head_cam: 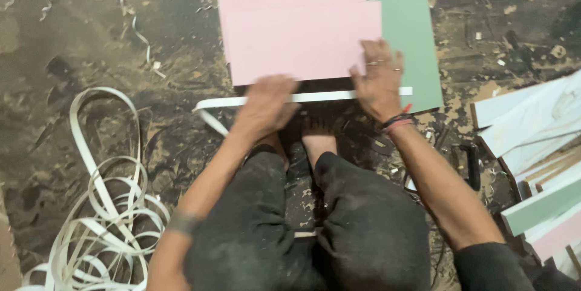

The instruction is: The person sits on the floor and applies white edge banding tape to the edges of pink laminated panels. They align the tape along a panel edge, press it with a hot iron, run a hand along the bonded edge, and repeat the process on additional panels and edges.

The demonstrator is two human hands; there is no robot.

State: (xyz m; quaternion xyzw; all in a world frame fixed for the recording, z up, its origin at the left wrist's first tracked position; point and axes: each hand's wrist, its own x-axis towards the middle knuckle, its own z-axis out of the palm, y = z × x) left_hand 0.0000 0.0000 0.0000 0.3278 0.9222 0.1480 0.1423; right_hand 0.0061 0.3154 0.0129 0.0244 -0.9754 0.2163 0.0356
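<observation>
A pink laminated board [299, 36] lies flat on the dirty floor in front of me, on top of another pink board and a green board [411, 42]. A white edge-band strip [330, 96] runs along the pink board's near edge. My left hand [266, 106] presses on the strip near the board's near left corner, fingers curled over it. My right hand [380, 79] lies flat, fingers spread, on the board's near right corner and the strip. My bare feet [318, 136] sit just below the board's edge.
Loops of white edge-band strip [100, 206] are coiled on the floor at left. Stacked white, green and pink boards [538, 176] lie at right. A dark tool [472, 167] lies near them. Sawdust and scraps cover the floor.
</observation>
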